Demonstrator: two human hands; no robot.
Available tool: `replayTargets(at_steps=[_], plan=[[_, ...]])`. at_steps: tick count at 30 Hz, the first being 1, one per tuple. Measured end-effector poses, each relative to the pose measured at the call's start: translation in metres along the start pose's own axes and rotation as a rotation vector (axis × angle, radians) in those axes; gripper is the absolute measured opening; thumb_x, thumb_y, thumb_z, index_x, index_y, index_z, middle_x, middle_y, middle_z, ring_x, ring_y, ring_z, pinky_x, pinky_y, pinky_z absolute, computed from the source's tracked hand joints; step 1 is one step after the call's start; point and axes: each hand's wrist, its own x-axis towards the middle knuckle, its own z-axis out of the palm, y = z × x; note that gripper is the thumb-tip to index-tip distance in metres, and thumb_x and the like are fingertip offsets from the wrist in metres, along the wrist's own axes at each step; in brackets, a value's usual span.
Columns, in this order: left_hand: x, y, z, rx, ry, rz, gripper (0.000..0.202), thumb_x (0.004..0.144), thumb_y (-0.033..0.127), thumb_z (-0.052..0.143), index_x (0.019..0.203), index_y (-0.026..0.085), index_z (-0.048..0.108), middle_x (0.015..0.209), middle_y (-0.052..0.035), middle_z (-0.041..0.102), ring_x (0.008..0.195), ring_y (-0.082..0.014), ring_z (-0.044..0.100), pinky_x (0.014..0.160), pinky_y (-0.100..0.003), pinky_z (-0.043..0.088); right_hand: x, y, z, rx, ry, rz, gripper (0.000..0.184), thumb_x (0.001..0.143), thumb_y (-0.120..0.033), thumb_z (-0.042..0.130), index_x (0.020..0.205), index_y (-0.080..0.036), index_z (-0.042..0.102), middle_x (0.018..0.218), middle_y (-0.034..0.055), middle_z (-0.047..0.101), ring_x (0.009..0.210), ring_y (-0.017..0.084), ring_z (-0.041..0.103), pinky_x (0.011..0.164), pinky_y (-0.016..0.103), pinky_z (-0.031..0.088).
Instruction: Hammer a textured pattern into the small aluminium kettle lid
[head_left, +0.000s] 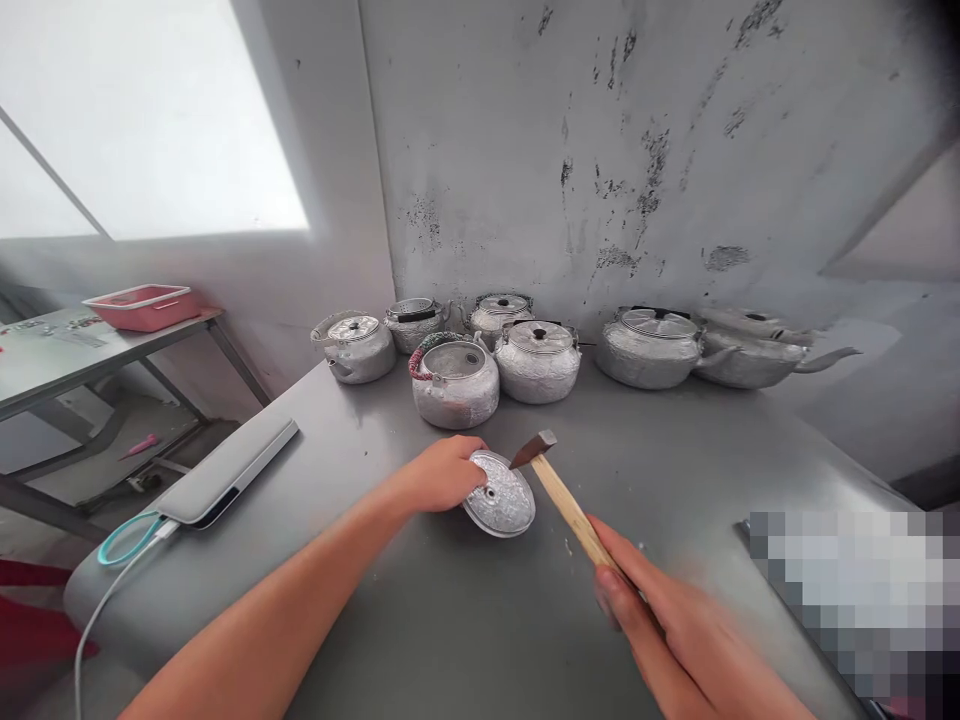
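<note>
My left hand grips the edge of a round hammered metal lid, holding it tilted on the grey table. My right hand is closed around the wooden handle of a small hammer. The hammer's dark head hovers just above the lid's upper right edge. Right behind the lid stands an open kettle without a lid, its handle wrapped in red and green.
Several hammered metal kettles line the stained wall at the back of the table. A flat grey device with a white cable lies at the left edge. A side table with a pink tray stands farther left.
</note>
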Motion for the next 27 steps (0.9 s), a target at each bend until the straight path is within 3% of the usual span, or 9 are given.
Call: replayTargets(at_steps=[3, 13, 19, 23, 27], plan=[[0.0004, -0.0002, 0.0002, 0.0, 0.0, 0.001, 0.025, 0.073, 0.019, 0.055, 0.096, 0.019, 0.066, 0.095, -0.0038, 0.07, 0.084, -0.019, 0.06, 0.062, -0.023, 0.04, 0.0004, -0.0007, -0.0011, 0.004, -0.054, -0.003, 0.043, 0.1, -0.037, 0.039, 0.139, -0.03, 0.056, 0.093, 0.0024, 0.077, 0.079, 0.022, 0.074, 0.065, 0.027, 0.059], [-0.0001, -0.0006, 0.0, 0.015, 0.0, 0.009, 0.028, 0.075, 0.021, 0.055, 0.1, 0.019, 0.067, 0.1, -0.0045, 0.071, 0.087, -0.0197, 0.062, 0.064, -0.023, 0.042, -0.0002, -0.0032, -0.0004, -0.013, 0.019, 0.0, 0.042, 0.099, -0.037, 0.041, 0.135, -0.027, 0.06, 0.089, 0.0042, 0.078, 0.086, 0.025, 0.075, 0.071, 0.029, 0.059], [-0.001, 0.0, -0.0007, 0.028, 0.0, 0.005, 0.029, 0.076, 0.021, 0.054, 0.102, 0.019, 0.067, 0.101, -0.0049, 0.071, 0.089, -0.02, 0.063, 0.065, -0.023, 0.043, -0.0022, -0.0018, -0.0004, -0.006, -0.004, -0.005, 0.045, 0.099, -0.035, 0.039, 0.139, -0.025, 0.057, 0.073, 0.0019, 0.074, 0.068, 0.024, 0.073, 0.061, 0.029, 0.058], [-0.0024, 0.0014, -0.0013, 0.032, -0.004, 0.0, 0.028, 0.077, 0.021, 0.054, 0.102, 0.019, 0.067, 0.102, -0.005, 0.071, 0.088, -0.02, 0.062, 0.064, -0.023, 0.043, -0.0015, -0.0023, 0.0009, -0.013, -0.024, -0.014, 0.041, 0.099, -0.035, 0.04, 0.132, -0.027, 0.062, 0.067, -0.0002, 0.071, 0.063, 0.022, 0.071, 0.054, 0.028, 0.055], [-0.0032, 0.0022, -0.0013, 0.04, 0.0, -0.005, 0.029, 0.076, 0.022, 0.054, 0.102, 0.02, 0.066, 0.101, -0.0048, 0.071, 0.087, -0.0205, 0.062, 0.064, -0.024, 0.042, -0.0004, -0.0033, 0.002, -0.017, -0.008, -0.021, 0.043, 0.099, -0.036, 0.04, 0.136, -0.026, 0.059, 0.067, -0.0007, 0.07, 0.061, 0.022, 0.07, 0.056, 0.028, 0.055]])
